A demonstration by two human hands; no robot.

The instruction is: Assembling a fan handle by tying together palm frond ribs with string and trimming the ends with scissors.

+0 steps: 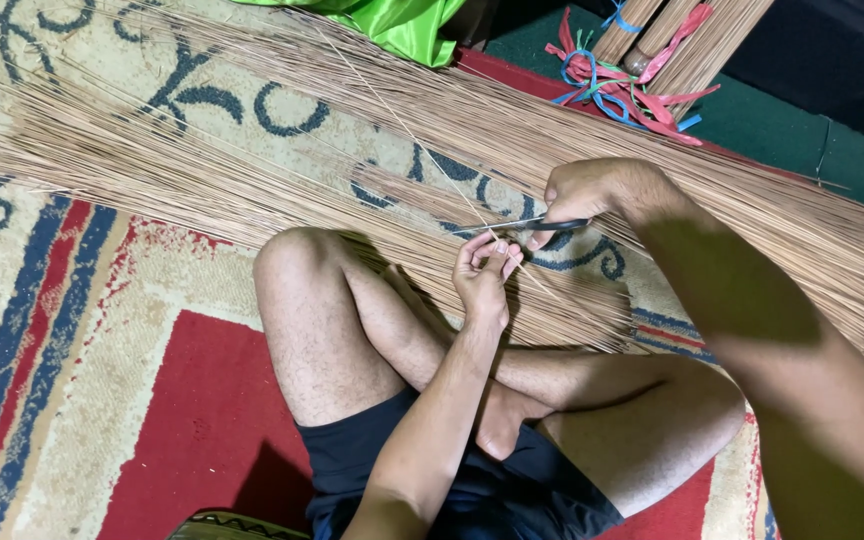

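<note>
Holding one thin pale palm-leaf rib (422, 150) pinched in our left hand (485, 272), right hand (587, 195) gripping a slim steel knife (512, 226) across it; blade near fingertips (500, 250), a slip could cut them.

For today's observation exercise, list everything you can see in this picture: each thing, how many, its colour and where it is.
loose thin sticks: too many to count, tan, spread across the carpet
knife: one, metal blade, in the right hand
single stick: one, pale, pinched by the left hand, under the blade
carpet: one, cream, red and blue, beneath everything
tied stick bundles: several, tan, top right
plastic ties: several, red and blue, on the bundles
green cloth: one, top centre
shorts: one, dark
legs: two, crossed
left hand: one
right hand: one
</note>
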